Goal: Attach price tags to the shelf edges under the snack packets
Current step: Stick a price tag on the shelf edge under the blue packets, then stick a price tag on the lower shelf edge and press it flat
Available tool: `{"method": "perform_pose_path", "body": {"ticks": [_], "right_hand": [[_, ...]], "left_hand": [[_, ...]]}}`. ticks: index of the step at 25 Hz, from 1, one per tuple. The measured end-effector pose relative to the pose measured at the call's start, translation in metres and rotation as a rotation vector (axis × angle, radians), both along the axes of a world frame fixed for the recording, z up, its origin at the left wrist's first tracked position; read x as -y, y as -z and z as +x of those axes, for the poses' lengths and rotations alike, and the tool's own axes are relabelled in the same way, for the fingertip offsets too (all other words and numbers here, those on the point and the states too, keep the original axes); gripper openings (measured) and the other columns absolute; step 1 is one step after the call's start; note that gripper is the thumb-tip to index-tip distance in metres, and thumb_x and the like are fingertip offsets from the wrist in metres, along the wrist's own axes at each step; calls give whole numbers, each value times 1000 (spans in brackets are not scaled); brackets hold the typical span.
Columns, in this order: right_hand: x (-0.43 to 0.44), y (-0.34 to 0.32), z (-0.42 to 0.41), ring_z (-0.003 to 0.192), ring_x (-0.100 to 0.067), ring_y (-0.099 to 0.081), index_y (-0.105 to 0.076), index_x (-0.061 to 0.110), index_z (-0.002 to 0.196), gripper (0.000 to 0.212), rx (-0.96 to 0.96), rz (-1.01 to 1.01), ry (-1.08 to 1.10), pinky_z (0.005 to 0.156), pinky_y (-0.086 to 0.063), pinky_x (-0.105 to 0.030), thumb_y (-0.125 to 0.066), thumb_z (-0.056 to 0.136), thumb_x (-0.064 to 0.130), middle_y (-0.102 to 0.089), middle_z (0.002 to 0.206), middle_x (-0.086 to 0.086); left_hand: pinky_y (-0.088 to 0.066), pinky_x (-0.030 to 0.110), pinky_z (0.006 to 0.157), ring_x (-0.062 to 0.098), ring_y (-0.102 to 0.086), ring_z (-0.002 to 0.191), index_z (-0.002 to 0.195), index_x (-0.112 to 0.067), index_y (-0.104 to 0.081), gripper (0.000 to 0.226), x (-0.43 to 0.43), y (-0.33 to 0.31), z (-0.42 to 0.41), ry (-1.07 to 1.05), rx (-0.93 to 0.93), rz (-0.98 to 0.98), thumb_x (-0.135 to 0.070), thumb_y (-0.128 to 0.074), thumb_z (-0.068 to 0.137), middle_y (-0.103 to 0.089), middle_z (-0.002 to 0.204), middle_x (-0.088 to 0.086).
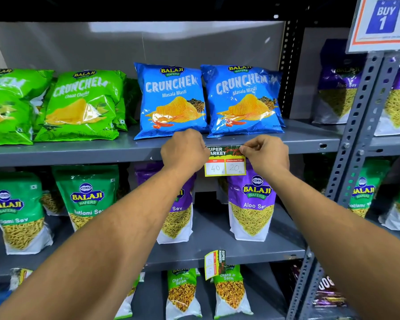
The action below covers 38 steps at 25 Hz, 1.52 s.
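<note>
A yellow-bordered price tag [225, 163] marked 40 and 20 lies flat against the grey shelf edge [79, 155], just below two blue snack packets [171, 100]. My left hand [184, 151] pinches the tag's left top corner. Fingers of my right hand [267, 153] press the tag's right top corner onto the edge. A second price tag [214, 264] hangs tilted on its side from the lower shelf edge [252, 256].
Green snack packets [79, 105] stand left on the upper shelf. Green and purple sev pouches [252, 204] fill the shelf below. A perforated grey upright [356, 125] stands at the right, with a "Buy 1" sign [383, 21] above it.
</note>
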State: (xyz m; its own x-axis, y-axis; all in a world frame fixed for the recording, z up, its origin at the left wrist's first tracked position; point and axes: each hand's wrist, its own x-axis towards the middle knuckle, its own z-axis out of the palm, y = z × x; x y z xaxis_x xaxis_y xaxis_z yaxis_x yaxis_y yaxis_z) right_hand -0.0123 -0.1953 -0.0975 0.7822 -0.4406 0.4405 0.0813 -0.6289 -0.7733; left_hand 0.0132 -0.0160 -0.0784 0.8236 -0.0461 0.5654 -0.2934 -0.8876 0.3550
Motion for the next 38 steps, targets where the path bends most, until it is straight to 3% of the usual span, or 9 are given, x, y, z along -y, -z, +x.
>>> {"method": "perform_pose_path", "body": {"ticks": [5, 10, 17, 23, 26, 29, 32, 35, 38], "right_hand": [[13, -17, 1, 86, -21, -60, -59, 28, 82, 33, -26, -304, 21, 74, -50, -38, -82, 66, 45, -62, 86, 5], [11, -47, 11, 97, -27, -60, -55, 32, 88, 46, -164, -547, 22, 83, -47, -43, -86, 58, 48, -63, 110, -1], [8, -40, 6, 109, -34, -55, -59, 29, 96, 43, -117, -600, 37, 88, -43, -47, -83, 65, 46, -59, 115, -6], [23, 40, -13, 95, -36, -55, -61, 21, 105, 28, 219, -723, 24, 77, -46, -44, -65, 81, 36, -58, 103, -12], [31, 130, -26, 82, -35, -59, -65, 19, 90, 15, 175, -803, -112, 64, -51, -40, -58, 82, 30, -62, 88, -9], [23, 224, -39, 86, -29, -62, -63, 22, 80, 13, -244, -579, -167, 65, -52, -37, -55, 86, 31, -65, 87, -3], [5, 300, -39, 78, -30, -64, -60, 27, 66, 19, -598, -184, -185, 69, -51, -31, -57, 84, 27, -69, 80, -6], [-14, 338, -29, 98, -31, -65, -70, 18, 104, 22, -753, 65, -195, 81, -49, -31, -61, 85, 18, -72, 101, -12], [-19, 358, -12, 108, -30, -62, -63, 7, 119, 34, -830, 218, -245, 86, -45, -31, -65, 85, 14, -66, 113, -16]], "left_hand": [[-49, 36, 62, 30, -64, 82, 80, -18, -65, 16, 3, -21, 4, 19, -10, 95, -18, -75, 69, -68, 85, 5], [-45, 35, 63, 28, -61, 82, 69, -20, -59, 42, 2, -36, 10, 56, -79, 85, -47, -89, 56, -68, 81, 3], [-43, 34, 62, 30, -64, 85, 74, -18, -60, 40, 5, -29, 10, 79, 35, 223, -48, -84, 63, -70, 84, 6], [-42, 38, 66, 34, -61, 82, 74, -18, -59, 33, -20, 29, -13, 103, 290, 302, -49, -67, 80, -65, 81, 9], [-48, 40, 69, 35, -62, 83, 78, -17, -66, 28, -44, 110, -23, 267, 91, 466, -43, -60, 86, -68, 83, 10], [-47, 38, 84, 30, -59, 105, 103, -21, -69, 28, -41, 182, -11, 388, -189, 674, -37, -48, 94, -69, 108, 4], [-45, 39, 95, 31, -52, 114, 118, -23, -64, 31, -12, 225, 10, 479, -366, 682, -33, -44, 97, -64, 122, 3], [-47, 46, 93, 34, -49, 115, 119, -20, -60, 33, 19, 249, 22, 516, -469, 733, -36, -41, 97, -60, 125, 5], [-46, 44, 90, 33, -48, 117, 120, -19, -59, 33, 37, 257, 28, 540, -492, 804, -37, -44, 97, -59, 125, 6]]}}
